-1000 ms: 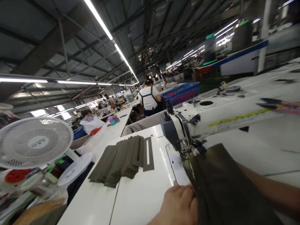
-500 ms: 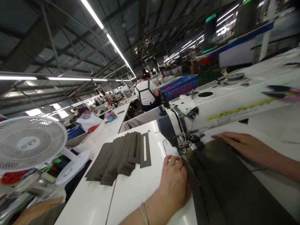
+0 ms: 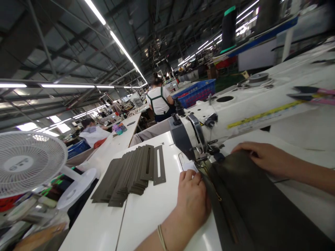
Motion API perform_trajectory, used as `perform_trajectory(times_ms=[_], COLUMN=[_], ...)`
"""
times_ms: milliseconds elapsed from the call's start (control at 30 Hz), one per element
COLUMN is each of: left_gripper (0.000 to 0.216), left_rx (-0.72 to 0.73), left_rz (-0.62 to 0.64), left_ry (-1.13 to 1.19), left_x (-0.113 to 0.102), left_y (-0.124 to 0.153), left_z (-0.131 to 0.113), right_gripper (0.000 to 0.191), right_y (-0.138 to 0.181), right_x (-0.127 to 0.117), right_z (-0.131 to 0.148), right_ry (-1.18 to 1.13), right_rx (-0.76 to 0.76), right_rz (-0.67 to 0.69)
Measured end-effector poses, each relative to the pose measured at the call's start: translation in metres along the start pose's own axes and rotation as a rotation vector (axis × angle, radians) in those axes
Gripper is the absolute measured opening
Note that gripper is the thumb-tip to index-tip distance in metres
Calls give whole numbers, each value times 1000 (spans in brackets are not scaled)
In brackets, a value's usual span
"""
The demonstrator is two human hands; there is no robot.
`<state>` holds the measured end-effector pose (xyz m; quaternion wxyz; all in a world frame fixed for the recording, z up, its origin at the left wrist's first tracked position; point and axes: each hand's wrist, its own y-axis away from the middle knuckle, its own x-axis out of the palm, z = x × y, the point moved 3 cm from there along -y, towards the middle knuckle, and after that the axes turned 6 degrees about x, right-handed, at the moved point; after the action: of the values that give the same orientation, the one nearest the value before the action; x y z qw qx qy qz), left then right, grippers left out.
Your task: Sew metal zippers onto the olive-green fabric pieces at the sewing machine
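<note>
A dark olive fabric panel (image 3: pixel 256 195) lies at the sewing machine (image 3: pixel 195 134), its far end under the presser foot. Along its left part runs a zipper with a gold-coloured pull (image 3: pixel 218 197). My left hand (image 3: pixel 193 200) is closed at the panel's left edge, just before the needle area; its thumb is hidden. Over the panel's far right edge, my right hand (image 3: pixel 258 157) has its fingers bent and gripping the fabric, with some fingertips out of sight. Several flat olive pieces with long slots (image 3: pixel 125 174) lie fanned out on the white table (image 3: pixel 154 212), left of my left hand.
A white fan (image 3: pixel 28 164) stands at the left beside a cluttered pile. Scissors (image 3: pixel 309 94) and a yellow measuring tape (image 3: pixel 264 113) are on the machine's arm. Beyond the machine are a blue crate (image 3: pixel 196 92) and a person in a white shirt (image 3: pixel 158 101).
My right hand's fingers, flat on the panel before, are now bent around its edge. My left hand stays by the left edge. The whole view has shifted slightly.
</note>
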<state>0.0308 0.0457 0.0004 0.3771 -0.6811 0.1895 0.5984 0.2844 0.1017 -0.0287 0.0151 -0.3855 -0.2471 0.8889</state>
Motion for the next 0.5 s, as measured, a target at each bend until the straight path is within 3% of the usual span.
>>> perform_trajectory(times_ms=[100, 167, 333, 500], left_gripper=[2, 2, 4, 10], left_rx=[-16, -20, 6, -4], left_rz=[5, 2, -33, -95], left_ry=[-1, -7, -40, -14], left_x=[2, 3, 3, 3], left_y=[0, 0, -4, -3], left_z=[-1, 0, 2, 2], right_gripper=[39, 41, 26, 20], right_y=[0, -2, -12, -16], right_x=[-7, -5, 10, 0], right_z=[3, 8, 11, 14], right_ry=[54, 115, 237, 355], right_rx=[-41, 17, 66, -23], right_rz=[-73, -53, 105, 24])
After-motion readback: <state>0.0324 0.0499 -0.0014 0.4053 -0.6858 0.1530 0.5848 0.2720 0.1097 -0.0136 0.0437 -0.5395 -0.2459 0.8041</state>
